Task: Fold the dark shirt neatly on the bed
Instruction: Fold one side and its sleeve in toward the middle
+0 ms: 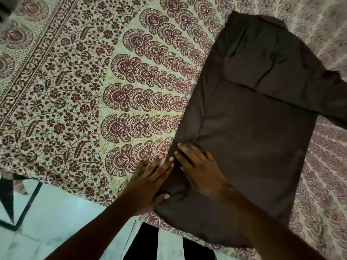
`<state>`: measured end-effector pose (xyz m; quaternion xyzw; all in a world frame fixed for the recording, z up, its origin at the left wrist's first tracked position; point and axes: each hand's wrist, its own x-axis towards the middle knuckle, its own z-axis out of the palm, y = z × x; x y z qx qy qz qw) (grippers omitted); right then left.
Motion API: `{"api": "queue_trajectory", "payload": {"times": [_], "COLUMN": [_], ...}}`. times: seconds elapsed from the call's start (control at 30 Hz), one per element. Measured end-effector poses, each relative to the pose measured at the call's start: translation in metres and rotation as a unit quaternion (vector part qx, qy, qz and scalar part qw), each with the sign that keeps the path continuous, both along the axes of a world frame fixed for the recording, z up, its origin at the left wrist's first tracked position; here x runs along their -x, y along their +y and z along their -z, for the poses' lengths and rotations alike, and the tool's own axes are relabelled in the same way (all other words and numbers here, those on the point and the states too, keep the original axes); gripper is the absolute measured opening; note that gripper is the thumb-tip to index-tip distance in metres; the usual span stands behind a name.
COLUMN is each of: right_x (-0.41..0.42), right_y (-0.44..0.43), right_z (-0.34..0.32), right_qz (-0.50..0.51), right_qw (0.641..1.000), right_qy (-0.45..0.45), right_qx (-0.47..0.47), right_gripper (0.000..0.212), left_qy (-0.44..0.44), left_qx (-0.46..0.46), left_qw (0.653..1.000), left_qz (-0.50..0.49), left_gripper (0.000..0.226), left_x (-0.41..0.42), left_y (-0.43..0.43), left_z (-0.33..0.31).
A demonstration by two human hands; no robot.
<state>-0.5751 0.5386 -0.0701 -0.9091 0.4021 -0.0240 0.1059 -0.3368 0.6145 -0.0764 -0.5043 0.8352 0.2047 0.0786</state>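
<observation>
The shirt I work on is plain and dark, a brownish black all over. The bed sheet is pale green and cream with dark red prints. It has rows of fan shapes in the middle of the frame, small flowers and leaves to the left, and round shapes at the upper left. At the right it looks pinker. The floor at the lower left is pale blue-white with black lines.
</observation>
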Motion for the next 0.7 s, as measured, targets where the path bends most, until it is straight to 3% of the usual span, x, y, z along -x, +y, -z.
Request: {"api": "queue_trajectory", "payload": {"times": [0.07,0.2,0.27,0.37,0.53,0.6,0.7], "right_x": [0.016,0.044,0.045,0.031,0.009,0.009,0.017], "right_y": [-0.036,-0.104,-0.118,-0.104,-0.058,-0.060,-0.079], "right_z": [0.009,0.009,0.002,-0.005,0.001,0.001,0.004], "right_qz": [-0.083,0.088,0.152,0.152,0.228,0.199,-0.024], "right_qw": [0.995,0.988,0.982,0.986,0.970,0.979,0.999], "right_qy": [0.054,0.128,0.117,0.074,0.063,0.044,0.038], "right_qx": [0.005,-0.003,0.001,0.011,-0.059,-0.017,0.021], "right_gripper": [0.055,0.063,0.062,0.057,0.047,0.046,0.051], "left_qy": [-0.010,-0.008,-0.003,-0.001,0.019,0.013,0.002], "left_qx": [0.004,0.014,0.017,0.011,0.063,0.064,0.037], "left_qw": [1.000,1.000,0.999,0.999,0.997,0.998,0.999], "left_qz": [0.005,0.019,0.030,0.050,0.030,-0.007,-0.021], "left_gripper": [0.092,0.095,0.094,0.091,0.066,0.075,0.098], "left_x": [-0.002,-0.003,-0.002,-0.003,0.010,0.022,0.033], "left_y": [-0.001,-0.005,-0.007,-0.008,-0.013,-0.026,-0.044], "left_z": [0.001,0.002,0.003,0.001,-0.003,-0.007,-0.011]}}
